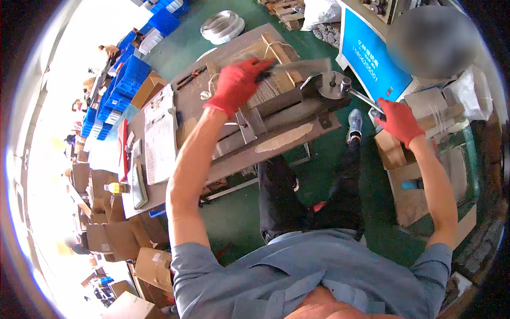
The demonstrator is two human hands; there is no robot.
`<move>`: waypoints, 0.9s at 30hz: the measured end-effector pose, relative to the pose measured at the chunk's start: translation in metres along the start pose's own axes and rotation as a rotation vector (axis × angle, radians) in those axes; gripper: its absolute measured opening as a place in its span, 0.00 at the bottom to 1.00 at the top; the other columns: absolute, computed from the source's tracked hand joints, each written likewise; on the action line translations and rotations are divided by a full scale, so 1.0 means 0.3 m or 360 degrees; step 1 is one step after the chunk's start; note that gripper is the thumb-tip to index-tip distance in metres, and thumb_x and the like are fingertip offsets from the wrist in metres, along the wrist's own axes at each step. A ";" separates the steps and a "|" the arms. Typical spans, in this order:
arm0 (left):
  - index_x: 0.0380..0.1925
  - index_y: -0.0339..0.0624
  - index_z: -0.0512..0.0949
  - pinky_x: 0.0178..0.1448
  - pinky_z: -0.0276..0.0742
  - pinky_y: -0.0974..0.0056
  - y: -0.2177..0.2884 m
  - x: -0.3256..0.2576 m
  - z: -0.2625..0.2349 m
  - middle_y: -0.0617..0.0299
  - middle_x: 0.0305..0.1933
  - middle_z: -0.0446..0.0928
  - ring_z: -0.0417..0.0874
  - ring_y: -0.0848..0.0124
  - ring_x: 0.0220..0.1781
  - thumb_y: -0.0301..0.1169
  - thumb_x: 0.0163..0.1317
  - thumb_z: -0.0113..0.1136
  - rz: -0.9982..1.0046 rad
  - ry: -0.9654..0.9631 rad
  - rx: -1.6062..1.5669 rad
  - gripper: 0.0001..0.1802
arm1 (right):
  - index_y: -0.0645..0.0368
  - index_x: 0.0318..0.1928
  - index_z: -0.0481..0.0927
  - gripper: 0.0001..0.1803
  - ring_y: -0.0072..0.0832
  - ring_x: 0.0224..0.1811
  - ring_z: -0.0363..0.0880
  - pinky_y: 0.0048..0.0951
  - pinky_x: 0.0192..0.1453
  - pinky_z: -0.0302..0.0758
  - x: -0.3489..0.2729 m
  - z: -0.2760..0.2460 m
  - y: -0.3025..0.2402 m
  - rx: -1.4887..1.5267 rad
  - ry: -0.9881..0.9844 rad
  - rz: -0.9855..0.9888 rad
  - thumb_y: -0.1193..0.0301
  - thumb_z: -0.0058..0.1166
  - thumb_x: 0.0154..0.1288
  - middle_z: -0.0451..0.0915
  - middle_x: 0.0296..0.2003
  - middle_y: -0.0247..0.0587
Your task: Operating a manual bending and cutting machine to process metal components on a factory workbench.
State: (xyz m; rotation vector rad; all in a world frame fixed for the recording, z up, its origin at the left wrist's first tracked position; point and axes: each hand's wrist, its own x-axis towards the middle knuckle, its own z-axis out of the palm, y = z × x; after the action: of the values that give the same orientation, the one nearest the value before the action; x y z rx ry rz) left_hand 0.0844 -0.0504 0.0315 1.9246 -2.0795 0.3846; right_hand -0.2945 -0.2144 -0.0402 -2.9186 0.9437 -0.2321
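Note:
My left hand [239,85], in a red glove, is closed over the workbench around the dark handle of a tool [303,66]. Motion smears the tool's grey end, so its kind is unclear. It stretches right toward a round steel plate [332,87] with upright pins at the bench's right end. My right hand [398,122], also red-gloved, grips the dark end of a metal lever [366,100]. That lever slopes up and left to a short cylinder [346,83] at the plate's edge. Below my left hand lies a bundle of thin straight rods [260,90].
The workbench [212,173] bears paper sheets [160,138], pliers [191,77] and a red strip-like object [122,151]. A blue machine panel [369,53] stands beyond its right end. Cardboard boxes [393,151] sit by my right arm; wire coils [222,26] lie behind the bench.

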 end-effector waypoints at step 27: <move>0.62 0.51 0.68 0.62 0.65 0.46 -0.337 0.076 0.468 0.54 0.64 0.68 0.72 0.55 0.60 0.29 0.61 0.46 0.0326 -0.0454 0.0779 0.26 | 0.54 0.45 0.75 0.19 0.46 0.39 0.81 0.49 0.43 0.77 0.068 -0.027 0.096 -0.0056 -0.0126 -0.0105 0.56 0.57 0.59 0.82 0.36 0.48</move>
State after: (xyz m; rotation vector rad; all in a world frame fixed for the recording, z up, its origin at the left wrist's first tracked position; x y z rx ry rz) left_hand 0.1800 -0.1322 -0.0892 2.1322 -2.5683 0.7656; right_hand -0.2960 -0.2501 -0.0328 -2.9698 0.8496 -0.1035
